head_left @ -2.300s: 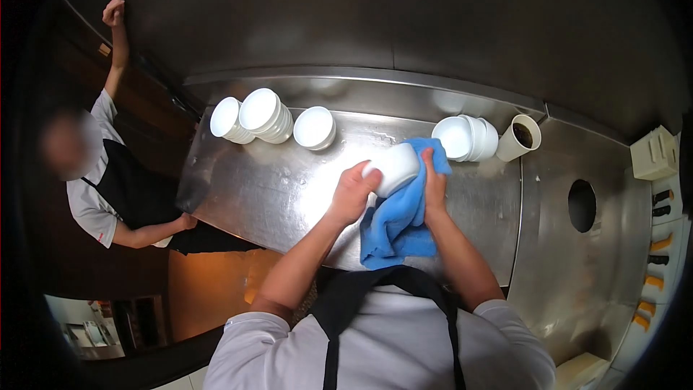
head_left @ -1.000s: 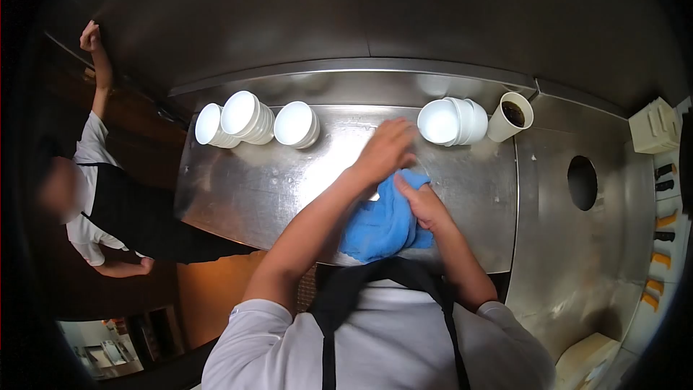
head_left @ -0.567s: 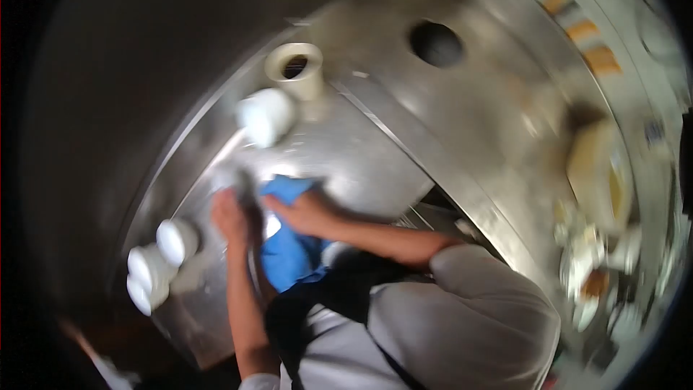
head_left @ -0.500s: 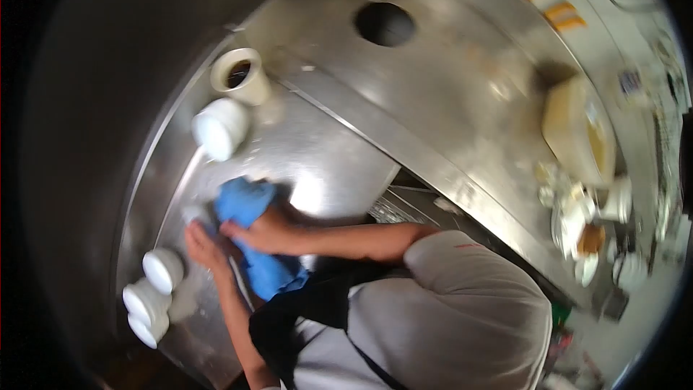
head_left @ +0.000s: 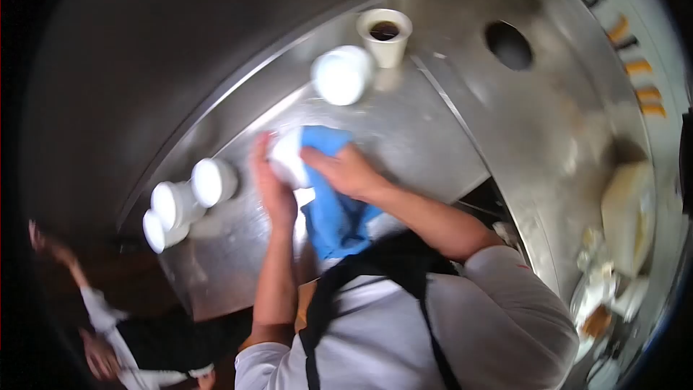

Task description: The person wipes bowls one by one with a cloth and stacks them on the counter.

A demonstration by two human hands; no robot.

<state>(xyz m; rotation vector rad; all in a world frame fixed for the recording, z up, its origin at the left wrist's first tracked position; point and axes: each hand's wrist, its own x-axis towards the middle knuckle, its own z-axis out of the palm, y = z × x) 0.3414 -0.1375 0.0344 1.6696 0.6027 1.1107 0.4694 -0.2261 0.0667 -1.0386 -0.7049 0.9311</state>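
My left hand (head_left: 274,186) is wrapped round the far-left side of a white bowl (head_left: 289,159), blurred by motion. On the bowl's other side, my right hand (head_left: 350,172) grips a blue cloth (head_left: 336,217) and presses it against the bowl. The cloth's lower part hangs down towards my apron. Beyond my hands, white bowls (head_left: 342,76) sit close to a cream cup of dark liquid (head_left: 385,43). To the left of my left hand, several more white bowls (head_left: 177,204) stand on the steel counter (head_left: 238,267).
A dark wall (head_left: 144,65) borders the counter's back. At the right, a round hole (head_left: 509,45) opens in the steel top, and a cream plastic tub (head_left: 624,217) stands near assorted dishes. Another person's sleeve (head_left: 108,318) shows at lower left.
The view has turned, so the counter's things appear shifted. A white bowl now shows clearly between my hands and the cloth. Another person has come into view at lower left.
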